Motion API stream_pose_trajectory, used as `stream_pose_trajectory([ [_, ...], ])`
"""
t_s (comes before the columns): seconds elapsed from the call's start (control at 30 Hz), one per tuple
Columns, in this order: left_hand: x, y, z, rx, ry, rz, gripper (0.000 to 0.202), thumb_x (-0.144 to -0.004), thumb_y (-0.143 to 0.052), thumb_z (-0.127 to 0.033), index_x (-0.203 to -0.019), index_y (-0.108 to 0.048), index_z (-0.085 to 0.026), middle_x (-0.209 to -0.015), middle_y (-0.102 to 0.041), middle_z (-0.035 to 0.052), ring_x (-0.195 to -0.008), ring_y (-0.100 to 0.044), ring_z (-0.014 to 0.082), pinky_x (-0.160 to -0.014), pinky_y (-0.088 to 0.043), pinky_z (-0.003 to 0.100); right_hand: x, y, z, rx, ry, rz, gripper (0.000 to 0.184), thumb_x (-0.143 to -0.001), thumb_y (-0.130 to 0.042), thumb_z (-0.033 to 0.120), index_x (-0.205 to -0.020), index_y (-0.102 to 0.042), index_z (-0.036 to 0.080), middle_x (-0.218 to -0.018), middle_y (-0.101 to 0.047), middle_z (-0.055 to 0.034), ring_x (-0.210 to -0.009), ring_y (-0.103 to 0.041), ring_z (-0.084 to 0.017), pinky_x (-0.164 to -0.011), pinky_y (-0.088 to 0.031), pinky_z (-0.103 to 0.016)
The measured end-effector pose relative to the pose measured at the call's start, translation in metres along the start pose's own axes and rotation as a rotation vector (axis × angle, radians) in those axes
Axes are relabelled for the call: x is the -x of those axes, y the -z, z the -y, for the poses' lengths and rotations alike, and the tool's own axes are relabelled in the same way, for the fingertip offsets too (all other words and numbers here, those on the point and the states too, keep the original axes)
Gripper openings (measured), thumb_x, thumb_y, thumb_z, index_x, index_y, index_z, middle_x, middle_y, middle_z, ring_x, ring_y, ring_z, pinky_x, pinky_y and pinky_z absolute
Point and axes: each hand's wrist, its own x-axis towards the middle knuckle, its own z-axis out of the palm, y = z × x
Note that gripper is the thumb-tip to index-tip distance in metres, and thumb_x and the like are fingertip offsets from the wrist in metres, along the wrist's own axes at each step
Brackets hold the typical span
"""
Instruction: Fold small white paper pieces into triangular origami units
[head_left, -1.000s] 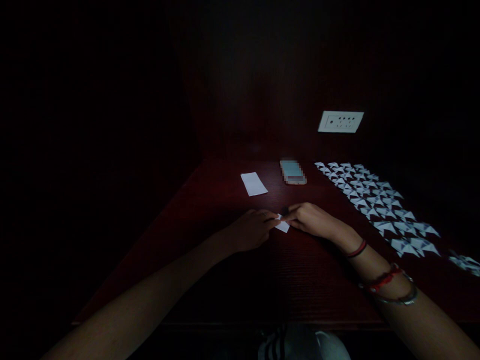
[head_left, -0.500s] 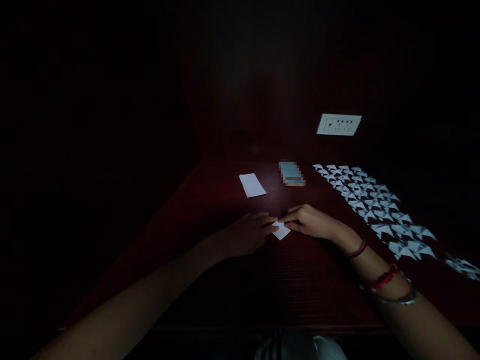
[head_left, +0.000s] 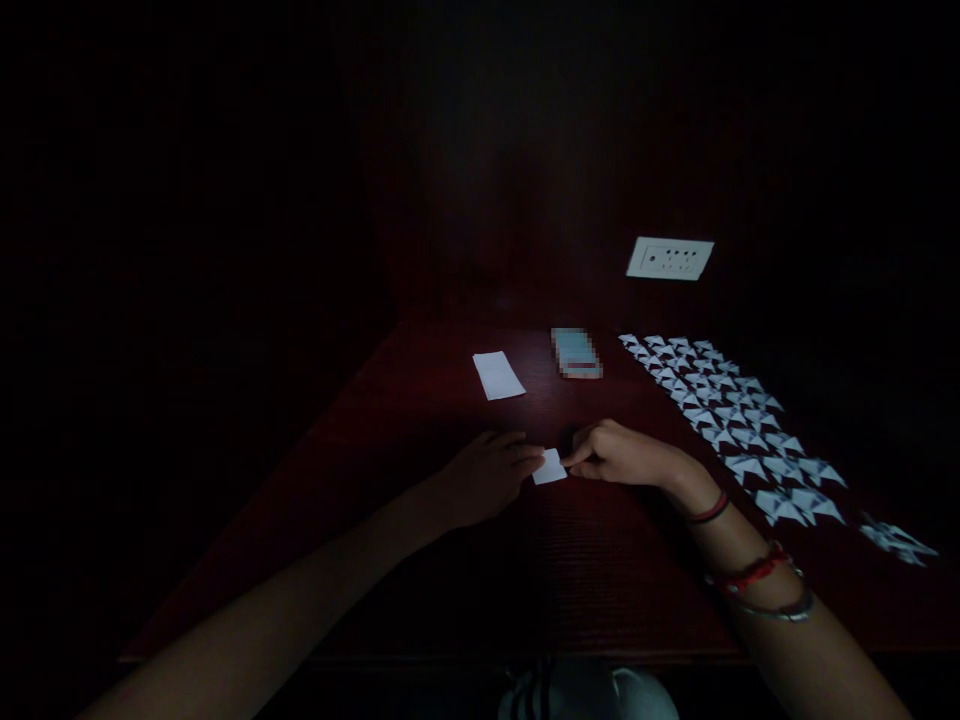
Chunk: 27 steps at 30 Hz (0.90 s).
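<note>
A small white square of folded paper point(head_left: 550, 467) lies on the dark red table between my hands. My left hand point(head_left: 489, 477) has its fingertips closed on the paper's left edge, with another finger raised off it. On the other side, my right hand point(head_left: 619, 452) is curled, its index finger and thumb at the paper's right edge. How firmly either hand pinches is hard to see in the dim light. Bracelets circle my right wrist and forearm.
A stack of white paper sheets point(head_left: 499, 375) lies beyond my hands, beside a blurred phone point(head_left: 576, 353). Rows of several folded white paper pieces point(head_left: 739, 412) cover the table's right side. A socket plate point(head_left: 670, 258) is on the back wall.
The paper has turned from a diamond to a squarer position and lies slightly left. My right hand has drawn back from its top corner to its right edge. The view has shifted slightly.
</note>
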Motion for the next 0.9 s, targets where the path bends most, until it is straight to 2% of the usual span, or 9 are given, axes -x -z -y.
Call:
stream_pose_trajectory([
  [0.07,-0.001,0.000,0.001,-0.014,0.004,-0.003,0.037,-0.083,-0.033,-0.019,-0.120,-0.033,-0.023,-0.123,-0.038,-0.0012,-0.116,-0.025,0.0178,-0.089,-0.024,0.033,0.001,0.002,0.001,-0.019,0.021,0.000,0.023,-0.075,-0.043,0.015,-0.083,-0.065,0.017,-0.074,-0.061,-0.0018,-0.066,-0.053,-0.009,-0.063,-0.037,-0.020],
  [0.23,-0.004,-0.001,0.002,-0.024,0.003,-0.008,0.036,-0.082,-0.037,-0.018,-0.117,-0.037,-0.024,-0.117,-0.043,0.0001,-0.111,-0.032,0.0179,-0.088,-0.025,0.033,-0.001,-0.002,0.000,0.005,-0.057,-0.159,0.025,-0.074,-0.046,0.014,-0.093,-0.061,0.017,-0.082,-0.058,-0.0042,-0.074,-0.052,-0.011,-0.067,-0.037,-0.022],
  [0.43,-0.004,0.002,-0.001,-0.046,0.035,0.015,0.035,-0.081,-0.038,-0.017,-0.116,-0.038,-0.022,-0.107,-0.047,0.0037,-0.099,-0.041,0.0187,-0.082,-0.029,0.032,-0.003,-0.003,0.001,-0.006,-0.017,-0.055,0.021,-0.075,-0.046,0.017,-0.086,-0.063,0.016,-0.078,-0.057,-0.0036,-0.071,-0.052,-0.010,-0.066,-0.037,-0.021],
  [0.57,-0.003,0.001,-0.003,-0.065,0.049,0.018,0.036,-0.081,-0.037,-0.017,-0.117,-0.036,-0.022,-0.108,-0.044,0.0055,-0.094,-0.043,0.0187,-0.079,-0.030,0.032,-0.002,-0.002,0.003,-0.004,-0.017,-0.012,0.021,-0.076,-0.045,0.018,-0.086,-0.063,0.017,-0.076,-0.058,-0.0028,-0.069,-0.052,-0.010,-0.064,-0.038,-0.021],
  [0.73,-0.003,0.000,-0.003,-0.053,0.052,0.024,0.038,-0.080,-0.038,-0.014,-0.117,-0.035,-0.020,-0.106,-0.044,0.0068,-0.091,-0.043,0.0187,-0.076,-0.032,0.032,-0.006,-0.007,0.003,0.074,-0.117,-0.112,0.023,-0.075,-0.047,0.020,-0.094,-0.060,0.018,-0.085,-0.056,-0.0056,-0.077,-0.053,-0.014,-0.067,-0.038,-0.023],
  [0.9,-0.004,0.002,-0.005,-0.013,0.041,0.001,0.037,-0.079,-0.038,-0.013,-0.115,-0.036,-0.018,-0.108,-0.043,0.0060,-0.098,-0.039,0.0190,-0.079,-0.032,0.031,-0.007,-0.010,0.003,0.112,-0.115,-0.094,0.023,-0.075,-0.046,0.021,-0.093,-0.060,0.017,-0.084,-0.057,-0.0060,-0.076,-0.053,-0.014,-0.067,-0.038,-0.023],
])
